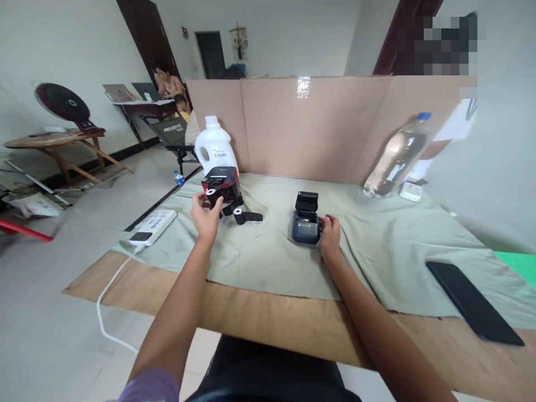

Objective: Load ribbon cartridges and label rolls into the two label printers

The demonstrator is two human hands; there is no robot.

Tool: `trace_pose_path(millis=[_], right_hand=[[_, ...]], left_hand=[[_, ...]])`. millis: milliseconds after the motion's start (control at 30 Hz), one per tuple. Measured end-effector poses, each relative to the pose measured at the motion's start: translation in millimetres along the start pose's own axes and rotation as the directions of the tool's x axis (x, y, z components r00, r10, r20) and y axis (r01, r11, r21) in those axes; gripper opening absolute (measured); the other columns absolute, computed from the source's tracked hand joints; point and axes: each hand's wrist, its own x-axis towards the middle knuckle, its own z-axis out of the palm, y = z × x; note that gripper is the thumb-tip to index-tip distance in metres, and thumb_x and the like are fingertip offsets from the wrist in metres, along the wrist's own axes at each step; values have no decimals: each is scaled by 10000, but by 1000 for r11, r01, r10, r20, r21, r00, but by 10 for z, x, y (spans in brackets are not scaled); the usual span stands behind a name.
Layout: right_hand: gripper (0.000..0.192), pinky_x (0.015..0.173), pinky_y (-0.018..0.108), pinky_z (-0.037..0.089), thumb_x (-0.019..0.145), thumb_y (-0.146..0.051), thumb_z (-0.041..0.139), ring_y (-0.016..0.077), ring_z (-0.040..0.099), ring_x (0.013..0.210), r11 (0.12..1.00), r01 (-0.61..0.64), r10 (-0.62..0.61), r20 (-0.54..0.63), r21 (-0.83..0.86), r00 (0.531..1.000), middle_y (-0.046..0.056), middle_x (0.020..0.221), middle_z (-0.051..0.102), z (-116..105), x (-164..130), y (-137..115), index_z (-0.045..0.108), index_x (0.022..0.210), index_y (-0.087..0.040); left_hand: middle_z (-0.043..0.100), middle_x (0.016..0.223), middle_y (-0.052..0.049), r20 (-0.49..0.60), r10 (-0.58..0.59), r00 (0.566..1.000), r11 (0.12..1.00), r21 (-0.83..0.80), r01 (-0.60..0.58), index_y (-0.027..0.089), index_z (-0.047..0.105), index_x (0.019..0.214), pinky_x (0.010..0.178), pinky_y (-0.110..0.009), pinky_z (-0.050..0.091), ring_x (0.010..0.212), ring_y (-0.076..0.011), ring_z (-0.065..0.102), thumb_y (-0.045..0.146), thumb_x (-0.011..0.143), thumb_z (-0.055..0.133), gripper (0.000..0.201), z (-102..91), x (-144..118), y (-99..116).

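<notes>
My left hand (206, 216) has thumb and fingers closed about a black roll with a white core (216, 194), in front of a black-and-red device (228, 177). Just right of it, a second black roll (239, 216) lies on the cloth with a loose black strip trailing off. A small dark label printer (306, 228) stands on the cloth with its lid raised. My right hand (330, 231) grips the printer's right side with curled fingers; the fingertips are partly hidden.
Behind the rolls stands a white jug (215, 148). A white power strip (154, 226) lies at left, a black phone (473, 301) at right. A large clear bottle (396, 156) leans against the cardboard screen (310, 134). People sit in the far left background.
</notes>
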Motion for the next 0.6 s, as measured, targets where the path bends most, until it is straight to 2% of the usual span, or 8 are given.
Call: trace_pose_path(millis=[167,300,400,500,600], right_hand=[[394,832,364,491,840,-488,506,229,676,962,1000,-4,4,6,1,1000,88,1040,715,-12,-5,-19,532,1106,-200],[386,829,358,489,838,-480,502,225,668,969,1000,-1,1,17,-7,1000,85,1041,705,-13,-2,-20,530,1101,-200],[391,836,364,489,832,-478,499,227,668,954,1000,5,-5,22,-8,1000,93,1039,697,-11,6,-16,532,1096,-191],[397,832,364,490,826,-482,502,228,668,947,1000,9,-8,26,-13,1000,94,1038,696,-14,15,-9,536,1093,-189],[408,827,359,492,822,-495,502,226,668,943,1000,10,-9,24,-27,1000,85,1035,699,-21,23,1,540,1096,-195]], left_hand=[[692,1104,-62,156,1,988,997,72,-12,215,548,1201,800,-295,513,831,-176,648,471,789,702,509,-31,-41,-138],[704,1132,-54,203,21,979,992,118,-46,227,554,1229,827,-285,507,823,-163,654,447,814,685,488,-24,-37,-160],[718,1055,-43,198,16,980,978,202,-57,239,569,1229,829,-297,497,818,-180,663,432,814,695,474,-27,-51,-167],[703,936,-52,157,-2,988,936,347,-53,242,619,1165,837,-338,492,875,-239,664,469,815,695,424,-16,-77,-160],[674,973,-86,95,2,995,892,451,-45,242,637,1132,856,-369,489,995,-288,634,509,814,688,418,4,-100,-139]])
